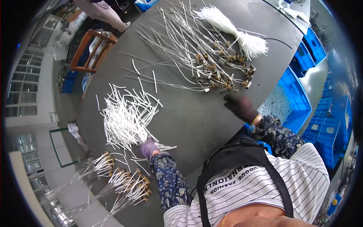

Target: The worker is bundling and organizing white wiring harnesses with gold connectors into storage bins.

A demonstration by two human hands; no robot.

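Your left forearm comes up from the lower edge in a dark floral oversleeve (168, 181), reaching up and slightly left across the grey desk (185, 121). Left hand (149, 148), purple glove, is at the lower right edge of the white tube pile (126, 119), fingers in among the pieces; it's touching the pile, but can't tell whether the fingers are closed on any. Your right forearm comes in from the lower right, elbow bent, matching sleeve. Right hand (240, 107), dark glove, is over the desk's right side, fingers pointing left, just below the metal connector ends (223, 72) of the loose wire heap (174, 41). It's motion-blurred, so can't tell how far open it is, or whether it touches the desk. Tube pile is left of centre on the desk, cut pieces lying every which way, a few strays beside it and above it. Wire heap runs from the far edge down to the connectors. Tied white strand bundle (219, 19) lies just right of it. Two more wire bunches with brass-coloured ends (130, 185) are at lower left, near your left sleeve. Blue bin (300, 92) right of the desk holds pale wires (278, 102).
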